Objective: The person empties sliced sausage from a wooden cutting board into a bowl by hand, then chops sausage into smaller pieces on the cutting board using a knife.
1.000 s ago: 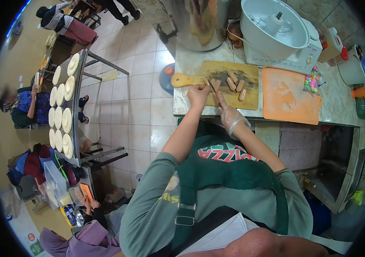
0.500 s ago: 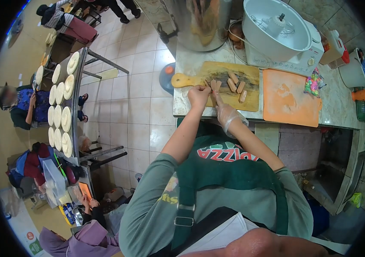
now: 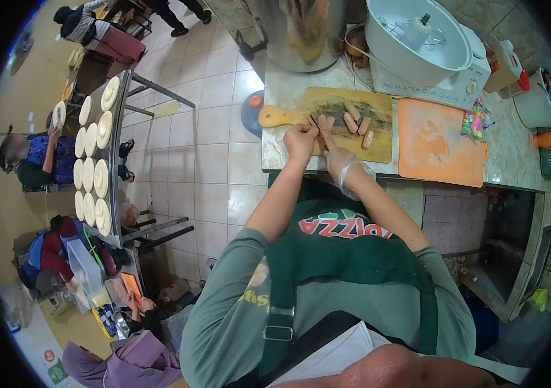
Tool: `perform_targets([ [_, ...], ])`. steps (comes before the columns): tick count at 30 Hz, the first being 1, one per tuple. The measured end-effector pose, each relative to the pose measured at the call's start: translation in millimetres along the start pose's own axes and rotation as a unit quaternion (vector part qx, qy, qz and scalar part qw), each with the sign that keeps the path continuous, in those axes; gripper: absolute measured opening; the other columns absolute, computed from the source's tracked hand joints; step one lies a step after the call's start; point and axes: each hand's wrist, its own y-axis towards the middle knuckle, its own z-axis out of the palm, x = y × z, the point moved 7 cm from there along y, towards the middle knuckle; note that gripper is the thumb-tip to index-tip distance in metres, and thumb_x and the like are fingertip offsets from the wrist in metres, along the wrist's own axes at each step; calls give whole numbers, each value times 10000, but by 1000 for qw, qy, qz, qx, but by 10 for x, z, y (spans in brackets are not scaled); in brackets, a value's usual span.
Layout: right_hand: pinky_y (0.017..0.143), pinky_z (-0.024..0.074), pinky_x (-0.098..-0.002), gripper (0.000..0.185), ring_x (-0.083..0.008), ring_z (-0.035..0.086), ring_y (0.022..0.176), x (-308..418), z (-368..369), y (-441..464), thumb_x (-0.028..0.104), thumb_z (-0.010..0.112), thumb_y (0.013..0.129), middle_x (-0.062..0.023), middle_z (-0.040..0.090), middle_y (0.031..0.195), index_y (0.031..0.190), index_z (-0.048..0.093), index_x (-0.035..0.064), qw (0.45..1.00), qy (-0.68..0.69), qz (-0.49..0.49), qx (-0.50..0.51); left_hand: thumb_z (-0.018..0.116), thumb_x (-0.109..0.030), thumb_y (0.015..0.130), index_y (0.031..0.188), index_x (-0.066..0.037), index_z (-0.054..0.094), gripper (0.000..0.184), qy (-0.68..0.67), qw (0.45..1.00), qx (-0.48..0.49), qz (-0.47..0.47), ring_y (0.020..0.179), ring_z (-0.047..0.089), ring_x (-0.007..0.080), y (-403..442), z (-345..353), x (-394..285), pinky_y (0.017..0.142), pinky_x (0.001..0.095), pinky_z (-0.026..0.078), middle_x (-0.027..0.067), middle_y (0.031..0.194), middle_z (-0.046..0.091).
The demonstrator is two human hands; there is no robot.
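Note:
My left hand [image 3: 301,141], bare, is closed in a pinch at the front left of the wooden cutting board [image 3: 379,103]. A thin dark strip [image 3: 313,121] shows at its fingertips; I cannot tell what it is. My right hand [image 3: 340,163], in a clear plastic glove, reaches in beside it. Its fingers are on a sausage piece [image 3: 328,121] whose far end is split and spread apart. Several short cut sausage pieces [image 3: 351,123] lie on the board just right of my hands.
An orange cutting board [image 3: 440,161] lies to the right, with a bag of colourful sweets [image 3: 474,121] at its edge. A white stand mixer [image 3: 418,39] and a large metal pot [image 3: 301,39] stand behind. At left, people work around a table of round doughs [image 3: 88,171].
My hands stay nearly in place at the sausage piece, with only small finger shifts. At the far left, a person's hand has risen toward a round dough.

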Motion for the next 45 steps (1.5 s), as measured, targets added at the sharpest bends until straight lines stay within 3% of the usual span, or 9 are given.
perform_targets([
  [8,687,418,-458,604,-404,564,743,-211,148,-354,104,360,840,-297,558,792,1352,47,173,999,-1,-1,35,662,-140,610,646,16,626,164,25,1000,-10,6,520,580,185,-16,-26,-71,530,280,452,113,568,601],
  [23,731,413,-439,511,-415,550,815,-593,-79,-711,181,374,880,-294,554,875,1341,156,205,994,96,-49,19,678,-190,625,906,15,589,360,71,993,65,73,735,606,221,42,127,-258,663,299,471,132,795,620],
  [26,779,407,-419,502,-425,523,897,-666,-217,-840,200,375,883,-299,532,967,1341,172,219,986,130,-88,-54,698,-224,611,964,16,552,451,130,975,81,162,828,563,279,-43,179,-467,714,336,453,163,883,567],
  [29,826,391,-402,513,-430,489,967,-836,-253,-949,210,387,879,-297,500,1048,1343,169,236,985,171,31,-7,682,-226,624,989,10,520,464,225,939,68,250,866,524,308,-144,237,-670,750,363,431,187,925,523],
  [32,805,399,-411,528,-440,500,930,-965,-232,-979,215,396,874,-303,520,997,1345,160,236,982,183,34,-29,682,-224,621,990,2,507,467,231,937,77,249,881,485,343,-118,291,-624,758,389,415,194,948,477],
  [34,604,440,-343,538,-260,528,600,-918,-304,-981,257,414,864,-181,551,799,1350,187,211,977,151,-59,-139,659,-194,625,976,1,517,426,238,929,86,272,866,493,345,-96,308,-636,736,390,423,194,907,497],
  [35,604,440,-343,538,-260,528,600,-887,-345,-993,257,414,864,-181,551,799,1350,187,211,977,151,-59,-139,659,-194,625,976,1,517,426,238,928,86,272,866,493,345,-81,298,-648,736,390,423,194,907,497],
  [37,738,398,-453,531,-453,516,848,-885,-284,-1015,212,400,871,-317,534,888,1344,158,228,979,196,33,-35,633,-158,622,936,5,549,364,265,914,113,285,837,499,347,-86,312,-659,723,391,428,194,868,510],
  [45,716,392,-462,535,-453,517,838,-908,-230,-971,208,396,875,-325,532,856,1345,143,230,988,145,29,-44,581,-120,649,828,-8,579,210,322,875,71,355,797,519,318,-53,274,-619,677,386,452,156,871,510],
])
